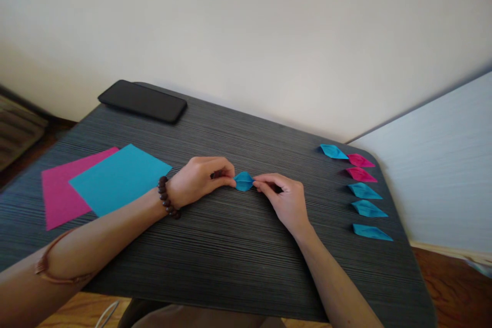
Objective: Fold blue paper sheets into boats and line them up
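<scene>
1. Clock directions are taken from the folded blue paper piece, with 12 pointing away from the person. It sits between the two hands, over the middle of the dark wood-grain table; whether it touches the tabletop, I cannot tell.
2. The left hand, at 9 o'clock, has a narrow pinch: thumb and fingertips meet on the piece's left edge.
3. The right hand, toward 4 o'clock, pinches just as narrowly, thumb and forefinger holding the pointed right tip.
4. On the left wrist is a dark beaded bracelet; farther up that forearm is a thin brown cord band.
5. At 9 o'clock, beyond the left hand, a flat blue paper sheet overlaps a pink paper sheet. The left forearm covers part of the blue sheet's near edge.
6. At 10 o'clock, near the table's far left corner, lies a black smartphone.
7. From between 2 and 3 round to nearly 4 o'clock, six pointed folded pieces line the right side. From the far end: one blue, two pink, three blue. The farthest blue tip meets or nearly meets the first pink one.
8. A pale wall stands at 12 o'clock.
</scene>
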`<state>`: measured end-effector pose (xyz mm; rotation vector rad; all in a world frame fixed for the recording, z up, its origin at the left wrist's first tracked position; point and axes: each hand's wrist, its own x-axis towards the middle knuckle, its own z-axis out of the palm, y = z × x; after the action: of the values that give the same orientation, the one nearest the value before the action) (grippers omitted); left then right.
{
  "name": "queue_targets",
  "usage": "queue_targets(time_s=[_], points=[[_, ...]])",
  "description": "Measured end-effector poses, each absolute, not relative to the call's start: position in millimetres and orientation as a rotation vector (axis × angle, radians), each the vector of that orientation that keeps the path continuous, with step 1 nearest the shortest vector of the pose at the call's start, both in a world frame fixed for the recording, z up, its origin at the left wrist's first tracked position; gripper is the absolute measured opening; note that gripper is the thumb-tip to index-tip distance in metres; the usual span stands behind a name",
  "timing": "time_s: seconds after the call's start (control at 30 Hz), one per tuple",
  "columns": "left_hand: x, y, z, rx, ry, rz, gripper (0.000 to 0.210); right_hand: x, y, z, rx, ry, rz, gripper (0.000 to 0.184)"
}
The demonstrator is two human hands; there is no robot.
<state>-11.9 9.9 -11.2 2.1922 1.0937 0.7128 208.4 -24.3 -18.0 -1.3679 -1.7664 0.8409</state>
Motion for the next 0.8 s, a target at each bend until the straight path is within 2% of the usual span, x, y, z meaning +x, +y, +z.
queue_targets(time_s=[0.43, 0.63, 0.8], points=[[-24, 21, -12, 2.218, 1.027, 0.599, 0.036, 215, -23, -20, -1.421, -1.718, 0.670, 0.011], [-22, 21, -12, 2.246, 1.012, 0.604, 0.018, 218, -22, -18, -1.415, -1.776, 0.711, 0.013], [-22, 22, -13, 2.220, 1.005, 0.647, 0.016, 221, -21, -18, -1.429, -1.796, 0.729, 0.016]])
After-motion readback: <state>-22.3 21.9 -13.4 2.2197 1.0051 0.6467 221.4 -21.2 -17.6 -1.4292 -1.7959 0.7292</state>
